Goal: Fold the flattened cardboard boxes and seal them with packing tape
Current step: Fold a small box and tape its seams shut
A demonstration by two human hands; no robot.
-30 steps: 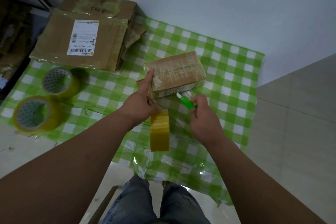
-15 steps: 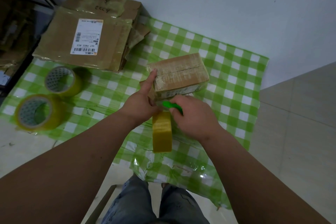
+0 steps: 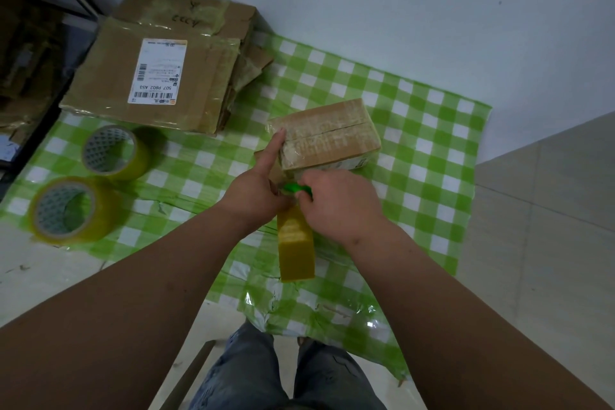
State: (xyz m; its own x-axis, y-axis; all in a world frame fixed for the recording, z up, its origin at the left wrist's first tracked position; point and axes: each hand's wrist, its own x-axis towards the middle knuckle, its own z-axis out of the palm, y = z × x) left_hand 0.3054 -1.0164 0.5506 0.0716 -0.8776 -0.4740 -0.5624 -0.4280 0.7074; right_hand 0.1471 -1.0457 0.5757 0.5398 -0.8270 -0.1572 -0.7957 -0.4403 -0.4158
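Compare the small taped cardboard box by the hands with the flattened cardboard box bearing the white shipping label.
The small taped cardboard box is folded into a block; the flattened cardboard box with the white label lies flat. The small box stands alone on the green checked cloth, the left hand touching it; the flattened one tops a cardboard pile, untouched. Only the flattened one shows a large label. Both are brown cardboard carrying tape.

Green-and-white checked cloth [image 3: 416,156] under a brown box [image 3: 327,133]; yellow tape roll [image 3: 296,246] and green cutter [image 3: 296,189]; two yellowish rolls [image 3: 93,183] with patterned cores; brown flat boxes [image 3: 159,70], white label [image 3: 156,71].
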